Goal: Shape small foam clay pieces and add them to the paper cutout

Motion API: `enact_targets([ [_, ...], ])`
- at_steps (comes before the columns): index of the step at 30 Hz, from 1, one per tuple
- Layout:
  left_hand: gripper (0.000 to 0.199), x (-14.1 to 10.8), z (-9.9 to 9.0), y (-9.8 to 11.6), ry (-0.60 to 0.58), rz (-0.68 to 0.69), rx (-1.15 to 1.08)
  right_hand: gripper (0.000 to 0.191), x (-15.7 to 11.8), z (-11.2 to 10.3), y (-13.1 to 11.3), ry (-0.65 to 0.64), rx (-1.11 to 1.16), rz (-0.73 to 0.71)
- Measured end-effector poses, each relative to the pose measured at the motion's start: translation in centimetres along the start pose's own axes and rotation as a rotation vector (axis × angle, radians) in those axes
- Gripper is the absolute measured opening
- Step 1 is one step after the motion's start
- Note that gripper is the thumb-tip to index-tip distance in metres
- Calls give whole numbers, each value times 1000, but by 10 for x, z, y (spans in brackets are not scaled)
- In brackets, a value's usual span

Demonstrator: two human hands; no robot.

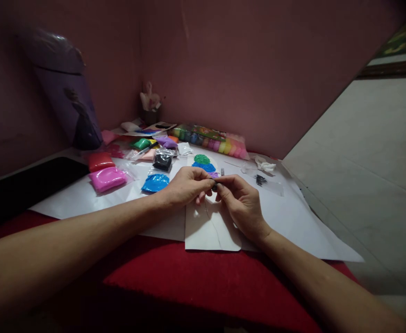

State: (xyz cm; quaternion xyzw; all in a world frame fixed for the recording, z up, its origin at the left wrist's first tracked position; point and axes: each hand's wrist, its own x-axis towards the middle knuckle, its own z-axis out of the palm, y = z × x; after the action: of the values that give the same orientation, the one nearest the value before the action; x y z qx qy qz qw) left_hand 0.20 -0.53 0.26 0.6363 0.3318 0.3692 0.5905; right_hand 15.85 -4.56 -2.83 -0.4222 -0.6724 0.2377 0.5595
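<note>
1. Red cloth point(154, 286), nearest the person, partly covered by a large white paper sheet point(293, 231).
2. White card with rounded corners point(203, 233), lying on the sheet below the hands; a thin, curving line runs down it.
3. Right hand point(242, 203), held above the card, thumb and fingers closed in a pinch on the dark piece.
4. Left hand point(189, 185), facing it, thumb and forefinger pinching the same piece.
5. Small, dark, soft-looking piece point(214, 188), between the two sets of fingertips, above the card. Step in hand, by judgement: shaping by finger pressure. Exact form too small to tell.
6. Handling note, a judgement: the next move calls for a light, even pinch; firm pressure could flatten or tear so small a piece.
7. Glossy bright-blue packet point(155, 183), beside the left hand; glossy pink packet point(108, 179), further left.
8. Loose black scraps point(260, 180), on the sheet beyond the right hand.
9. Textured patches on the card's far part: purple point(214, 175), blue point(204, 166), green point(202, 159). Small pronged item point(222, 171) just beside.
10. Clear packet of black material point(162, 161), beyond the blue one.
11. Long, clear, multicoloured pack point(216, 141), near the wall.
</note>
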Motion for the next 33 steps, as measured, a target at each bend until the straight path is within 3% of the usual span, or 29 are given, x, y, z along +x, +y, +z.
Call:
enact_targets([
  [7, 17, -1, 1, 3, 88, -16, -46, 8, 3, 1, 1, 78, 110, 117],
  [12, 10, -1, 0, 2, 67, 2, -70, 11, 4, 1, 1, 93, 145, 151],
  [20, 13, -1, -1, -3, -60, -6, -78, 6, 4, -1, 5, 77, 82, 61],
  [33, 7, 1, -1, -5, -27, 51, -31, 22, -2, -2, 6, -19, -1, 14],
])
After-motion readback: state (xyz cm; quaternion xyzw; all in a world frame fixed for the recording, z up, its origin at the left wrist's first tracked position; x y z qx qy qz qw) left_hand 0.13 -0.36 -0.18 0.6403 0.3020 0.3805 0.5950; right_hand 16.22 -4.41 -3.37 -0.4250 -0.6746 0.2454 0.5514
